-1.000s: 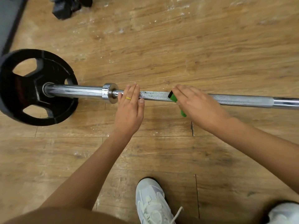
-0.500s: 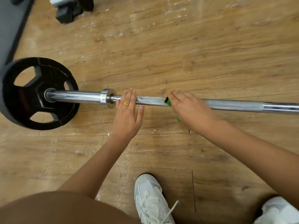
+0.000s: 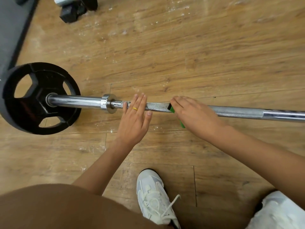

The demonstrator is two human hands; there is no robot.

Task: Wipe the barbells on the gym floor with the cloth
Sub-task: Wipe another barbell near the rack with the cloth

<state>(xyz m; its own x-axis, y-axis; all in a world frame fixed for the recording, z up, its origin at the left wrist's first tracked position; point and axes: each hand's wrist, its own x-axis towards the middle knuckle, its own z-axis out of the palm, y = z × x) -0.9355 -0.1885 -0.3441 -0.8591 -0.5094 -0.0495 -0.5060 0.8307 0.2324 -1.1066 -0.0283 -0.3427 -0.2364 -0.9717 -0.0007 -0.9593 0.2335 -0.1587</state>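
worn wooden gym floor point(image 3: 214, 47) is running under everything. at the left, a black weight plate point(image 3: 33, 113) is sitting on the barbell point(image 3: 74, 100), which is lying across the floor. my left hand point(image 3: 132, 124) is resting on the knurled shaft, fingers straight and pressed together. my right hand point(image 3: 196, 118) is curling over a green-handled tool point(image 3: 172, 110) against the shaft. uneven pushing could be rolling the bar away. no cloth is showing, the tool's head is mostly hiding, and the bar's right end is running off frame.
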